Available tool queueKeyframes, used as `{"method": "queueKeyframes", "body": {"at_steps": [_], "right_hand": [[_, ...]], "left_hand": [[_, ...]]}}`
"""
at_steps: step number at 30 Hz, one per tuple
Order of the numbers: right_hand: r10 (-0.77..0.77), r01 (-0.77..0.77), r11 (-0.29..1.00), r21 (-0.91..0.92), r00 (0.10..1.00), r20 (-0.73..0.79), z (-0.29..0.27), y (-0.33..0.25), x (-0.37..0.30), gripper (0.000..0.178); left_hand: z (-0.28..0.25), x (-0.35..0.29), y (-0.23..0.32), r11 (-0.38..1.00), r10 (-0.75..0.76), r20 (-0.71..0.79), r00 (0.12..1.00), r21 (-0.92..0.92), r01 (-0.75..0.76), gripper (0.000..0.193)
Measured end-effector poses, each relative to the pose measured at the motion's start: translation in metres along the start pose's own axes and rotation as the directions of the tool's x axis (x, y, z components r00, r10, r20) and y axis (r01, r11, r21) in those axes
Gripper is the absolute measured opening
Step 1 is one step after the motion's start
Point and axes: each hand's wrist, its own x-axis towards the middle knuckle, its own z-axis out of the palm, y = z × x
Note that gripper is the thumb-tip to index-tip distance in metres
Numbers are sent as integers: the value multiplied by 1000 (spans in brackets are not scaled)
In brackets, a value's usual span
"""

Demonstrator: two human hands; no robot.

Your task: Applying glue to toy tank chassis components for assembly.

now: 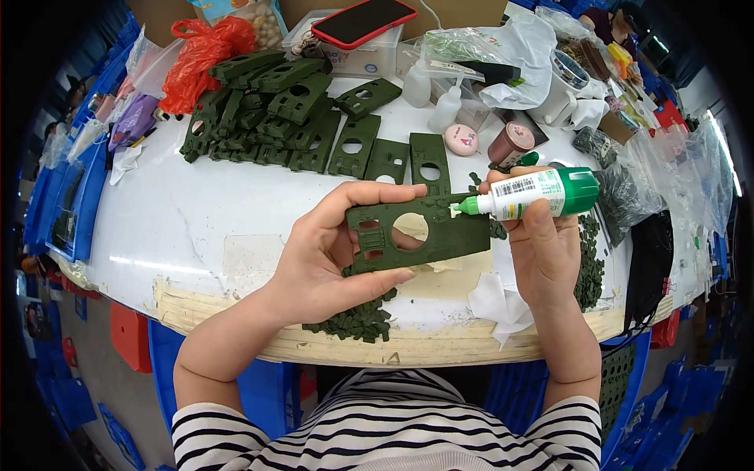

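Note:
My left hand (312,250) is closed around the left end of a dark green plastic tank hull top (459,239), which has a large round hole and small square openings. A white glue bottle (510,199) with a green nozzle and green base is held sideways in my right hand (546,255). Its nozzle tip points left and meets the upper right part of the hull top, where a small whitish spot shows. Just behind lies another hull top (428,149). Small dark green pieces (357,323) are heaped below my left hand, partly hidden by it.
A stack of green hull tops (275,118) fills the back left, beside a red plastic bag (206,59). A phone in a red case (365,22) rests on a clear box. Squeeze bottles (446,108), a pink round tin (461,140) and plastic bags stand behind; white tissue (500,306) lies near the front edge.

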Motion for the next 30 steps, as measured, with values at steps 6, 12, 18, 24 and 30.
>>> {"method": "queueKeyframes", "body": {"at_steps": [6, 12, 18, 24, 30], "right_hand": [[5, 2, 986, -165, 999, 44, -3, 0, -1, 46], [5, 9, 981, -195, 998, 69, -3, -1, 0, 46], [7, 6, 983, -184, 998, 69, -2, -2, 0, 47], [3, 8, 984, -177, 998, 65, -2, -1, -1, 46], [1, 15, 980, -200, 997, 79, -1, -3, -2, 45]], "left_hand": [[0, 2, 2, 998, -23, -18, 1000, -57, 22, 63], [0, 1, 2, 999, -27, -22, 999, -44, 26, 63], [0, 1, 2, 999, -18, -10, 1000, -36, 17, 62], [0, 1, 1, 999, -11, -8, 1000, -34, 10, 62], [-2, 1, 0, 999, 15, 19, 1000, -32, -14, 61]]}}
